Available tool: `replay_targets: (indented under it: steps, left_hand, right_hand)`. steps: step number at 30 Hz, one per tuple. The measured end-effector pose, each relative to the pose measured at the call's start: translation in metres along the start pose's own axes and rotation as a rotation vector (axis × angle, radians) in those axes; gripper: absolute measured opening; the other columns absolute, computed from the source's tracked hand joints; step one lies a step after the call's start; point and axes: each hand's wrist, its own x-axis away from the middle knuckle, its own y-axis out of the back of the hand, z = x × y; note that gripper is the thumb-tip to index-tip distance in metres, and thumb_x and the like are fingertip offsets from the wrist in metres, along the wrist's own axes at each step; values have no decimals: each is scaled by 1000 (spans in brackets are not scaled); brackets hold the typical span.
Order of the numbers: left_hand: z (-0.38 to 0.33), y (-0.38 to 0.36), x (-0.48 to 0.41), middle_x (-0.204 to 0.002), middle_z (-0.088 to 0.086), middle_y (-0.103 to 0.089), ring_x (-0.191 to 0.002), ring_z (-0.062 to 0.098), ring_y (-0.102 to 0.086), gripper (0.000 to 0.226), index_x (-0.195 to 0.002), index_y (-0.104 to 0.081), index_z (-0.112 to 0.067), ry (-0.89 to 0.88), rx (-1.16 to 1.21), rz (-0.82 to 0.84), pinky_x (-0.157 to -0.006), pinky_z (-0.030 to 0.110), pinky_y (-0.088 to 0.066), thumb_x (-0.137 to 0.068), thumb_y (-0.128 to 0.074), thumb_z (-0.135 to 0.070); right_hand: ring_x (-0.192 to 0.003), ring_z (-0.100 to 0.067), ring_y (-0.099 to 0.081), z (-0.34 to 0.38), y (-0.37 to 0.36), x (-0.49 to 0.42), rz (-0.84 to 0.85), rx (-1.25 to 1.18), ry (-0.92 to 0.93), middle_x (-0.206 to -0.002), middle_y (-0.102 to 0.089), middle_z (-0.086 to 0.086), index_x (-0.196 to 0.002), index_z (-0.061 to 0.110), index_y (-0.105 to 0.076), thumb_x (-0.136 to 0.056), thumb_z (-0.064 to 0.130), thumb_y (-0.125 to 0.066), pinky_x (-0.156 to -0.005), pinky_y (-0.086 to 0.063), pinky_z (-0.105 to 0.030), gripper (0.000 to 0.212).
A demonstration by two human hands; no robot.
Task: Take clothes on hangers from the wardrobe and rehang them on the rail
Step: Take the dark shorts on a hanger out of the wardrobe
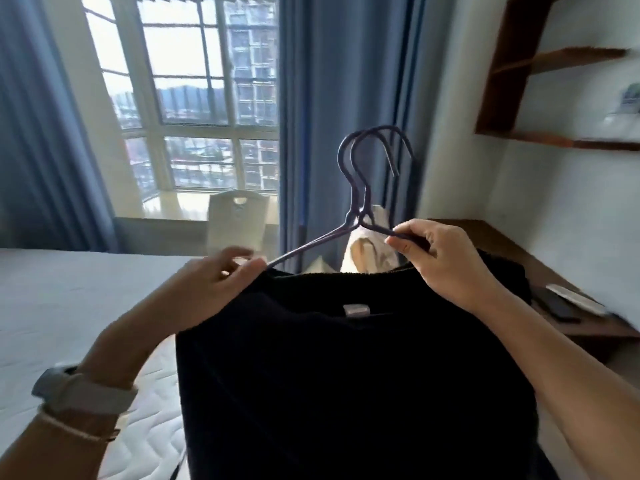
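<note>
Black garment (346,375) drapes below hangers (358,218) pinched by left hand (221,282), right hand (440,258).

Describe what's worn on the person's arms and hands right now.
Both forearms are bare, no sleeves in view. Behind the left hand sits a grey watch on a wide strap, then a thin pale bracelet. The right hand shows no rings or bands.

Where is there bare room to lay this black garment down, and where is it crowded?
Bare: the white mattress, left of the left hand. The desk looks bare at its far end by the curtain; its near end, past the right hand, holds flat devices. Both hands grip the hangers.
</note>
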Motion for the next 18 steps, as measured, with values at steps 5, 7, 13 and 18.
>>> replay_targets:
  steps: [5,7,13,18]
  left_hand:
    - [58,-20,-36,-75,-11,-66,-72,5,-62,55,-78,-62,-30,132,-167,-127,-72,27,-51,-65,-37,-77]
    - [76,-30,-55,-70,-8,-65,-70,14,-62,62,-77,-61,-23,213,-283,-242,-66,32,-50,-71,-33,-79]
    - [118,-39,-132,-66,-7,-63,-59,13,-54,61,-74,-57,-21,385,-581,-539,-49,13,-28,-75,-18,-69]
    - [157,-33,-189,-63,-8,-63,-53,11,-50,74,-71,-54,-22,473,-666,-696,-47,16,-25,-76,-5,-77]
  right_hand:
    - [-67,-2,-56,-30,-83,-96,178,-177,125,-68,-62,10,-92,8,-70,-84,18,-64,-66,-41,-10,14]
    - [-65,10,-55,-44,-118,-135,231,-214,173,-67,-55,22,-93,9,-71,-84,18,-65,-65,-40,-3,14]
    - [-69,1,-59,-68,-199,-271,426,-245,391,-73,-62,12,-100,14,-70,-87,25,-60,-66,-41,-3,20]
    - [-77,-15,-55,-72,-258,-359,520,-250,540,-72,-57,14,-90,28,-63,-88,41,-52,-77,-43,-34,17]
